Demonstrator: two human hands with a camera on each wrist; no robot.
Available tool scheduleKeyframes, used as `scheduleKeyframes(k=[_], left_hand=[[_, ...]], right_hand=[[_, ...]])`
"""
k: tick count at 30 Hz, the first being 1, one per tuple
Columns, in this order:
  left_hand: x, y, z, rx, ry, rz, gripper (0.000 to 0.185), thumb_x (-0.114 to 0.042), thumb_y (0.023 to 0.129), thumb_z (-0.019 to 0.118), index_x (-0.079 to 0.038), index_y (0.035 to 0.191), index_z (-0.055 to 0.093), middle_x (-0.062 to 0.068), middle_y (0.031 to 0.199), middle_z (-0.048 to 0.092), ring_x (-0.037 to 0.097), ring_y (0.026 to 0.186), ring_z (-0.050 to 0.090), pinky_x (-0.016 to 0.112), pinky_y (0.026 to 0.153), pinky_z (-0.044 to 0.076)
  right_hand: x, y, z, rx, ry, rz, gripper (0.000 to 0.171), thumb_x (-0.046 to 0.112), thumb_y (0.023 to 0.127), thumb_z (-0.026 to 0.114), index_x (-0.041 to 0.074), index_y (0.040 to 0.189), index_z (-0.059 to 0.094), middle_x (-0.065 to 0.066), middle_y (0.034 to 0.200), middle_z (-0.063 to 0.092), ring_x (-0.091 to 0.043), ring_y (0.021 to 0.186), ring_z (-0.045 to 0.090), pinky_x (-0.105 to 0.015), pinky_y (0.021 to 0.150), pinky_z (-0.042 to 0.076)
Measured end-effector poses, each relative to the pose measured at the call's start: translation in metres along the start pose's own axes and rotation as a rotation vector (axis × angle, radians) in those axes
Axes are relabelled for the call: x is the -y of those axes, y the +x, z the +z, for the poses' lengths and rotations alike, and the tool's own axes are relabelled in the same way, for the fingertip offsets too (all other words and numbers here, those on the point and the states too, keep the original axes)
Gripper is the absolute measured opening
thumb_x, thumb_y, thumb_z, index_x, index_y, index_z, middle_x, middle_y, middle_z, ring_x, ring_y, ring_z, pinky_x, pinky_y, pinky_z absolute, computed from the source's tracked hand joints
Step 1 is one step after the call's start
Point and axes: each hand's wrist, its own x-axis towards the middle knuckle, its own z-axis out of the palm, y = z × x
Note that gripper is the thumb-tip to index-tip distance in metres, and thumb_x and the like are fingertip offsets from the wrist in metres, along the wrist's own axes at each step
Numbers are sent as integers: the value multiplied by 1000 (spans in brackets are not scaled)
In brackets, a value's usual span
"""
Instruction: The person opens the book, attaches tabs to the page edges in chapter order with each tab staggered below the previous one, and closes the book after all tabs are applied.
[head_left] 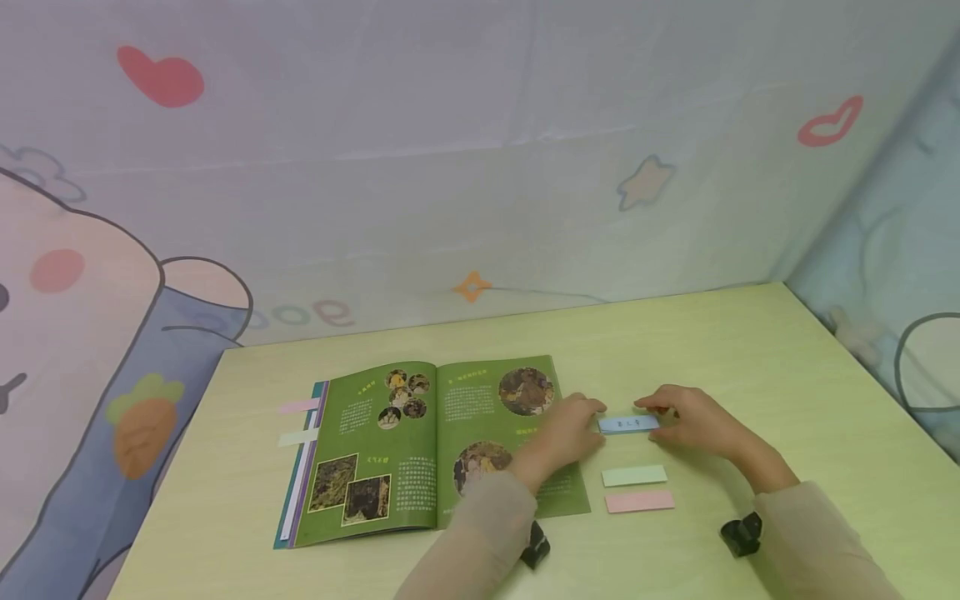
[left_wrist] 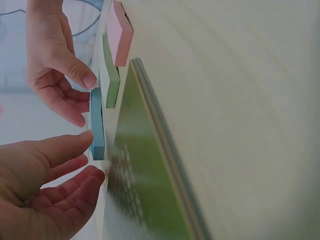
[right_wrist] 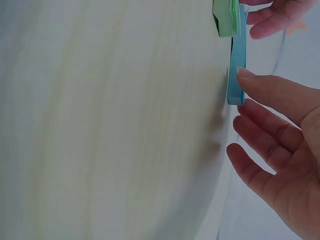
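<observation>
Blue sticky pad point(head_left: 628, 424) — at the open book's point(head_left: 431, 450) three o'clock; left hand point(head_left: 564, 433) and right hand point(head_left: 693, 421) touch its ends, fingers nearly straight, nothing gripped; peeling a sheet probably needs a fingertip pinch.

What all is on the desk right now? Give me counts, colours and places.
Open magazine: 1, green pages with photos, left-centre of the table.
Blue sticky pad: 1, light blue, just right of the magazine, between both hands.
Green sticky pad: 1, pale green, nearer the person than the blue one.
Pink sticky pad: 1, pink, nearest the person of the three.
Page tabs: 2, one pink and one pale, sticking out of the magazine's left edge.
Table: 1, light yellow-green wood.
Cartoon backdrop cloth: 1, pale with hearts and stars, behind the table.
Left hand: fingertips at the blue pad's left end.
Right hand: fingertips at its right end.
</observation>
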Motion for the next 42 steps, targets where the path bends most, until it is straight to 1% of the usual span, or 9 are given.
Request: scheduleKeyframes(k=[3, 7, 11, 17, 22, 28, 35, 39, 42], left_hand=[[-2, 3, 2, -10, -1, -17, 39, -17, 79, 73, -4, 116, 65, 5, 99, 64, 9, 81, 55, 15, 71, 43], [-5, 6, 4, -27, -28, -51, 34, -21, 84, 69, -4, 113, 66, 4, 94, 63, 9, 79, 55, 15, 69, 43], [-5, 8, 8, -53, -35, -66, 27, -19, 85, 67, -5, 109, 68, 1, 89, 61, 8, 76, 52, 15, 67, 41], [-4, 6, 11, -91, -42, -38, 17, -14, 83, 68, -6, 98, 71, 0, 84, 62, 8, 73, 50, 15, 66, 39], [-4, 5, 10, -103, -25, -19, 15, -15, 83, 69, -6, 94, 72, 1, 84, 64, 9, 75, 52, 16, 69, 40], [-2, 6, 10, -96, 24, -5, 16, -16, 81, 71, -7, 93, 73, 0, 83, 64, 9, 75, 53, 16, 69, 40], [-4, 6, 11, -67, 155, 25, 14, -17, 79, 73, -8, 91, 75, -2, 80, 63, 8, 72, 52, 15, 66, 40], [-4, 7, 10, -40, 183, 20, 13, -17, 80, 72, -9, 91, 74, -3, 78, 60, 7, 70, 50, 15, 64, 39], [-5, 6, 7, -20, 167, 11, 15, -16, 81, 72, -9, 93, 74, -3, 78, 60, 6, 69, 49, 14, 63, 38]], right_hand=[[-4, 1, 0, 13, 23, -11, 39, 6, 74, 77, -6, 109, 65, 0, 89, 61, -15, 79, 54, -29, 68, 50], [-8, 1, 2, 25, 51, -29, 36, 5, 74, 76, -7, 107, 65, 0, 88, 61, -13, 77, 55, -27, 66, 50], [-10, 2, 3, 36, 74, -37, 34, 3, 74, 76, -7, 105, 66, -1, 88, 62, -11, 75, 56, -27, 65, 51], [-8, 4, 3, 48, 83, -42, 30, 1, 74, 75, -7, 102, 68, -1, 87, 62, -10, 75, 55, -25, 64, 50], [-4, 5, 2, 50, 55, -90, 25, 1, 74, 76, -5, 97, 70, -1, 84, 61, -10, 72, 55, -25, 62, 49], [-3, 5, 1, 41, 56, -84, 20, 0, 74, 75, -4, 93, 71, 0, 81, 60, -6, 69, 51, -23, 60, 48], [-6, 3, 2, 59, 68, -48, 18, -1, 75, 73, -3, 93, 70, 1, 81, 58, -4, 67, 46, -22, 59, 45], [-4, 3, 2, 64, 80, -56, 17, -1, 75, 73, -2, 92, 69, 1, 80, 57, -4, 67, 45, -21, 59, 45], [-3, 3, 1, 66, 85, -63, 17, 0, 76, 73, -1, 93, 69, 1, 81, 56, -5, 68, 46, -21, 60, 46]])
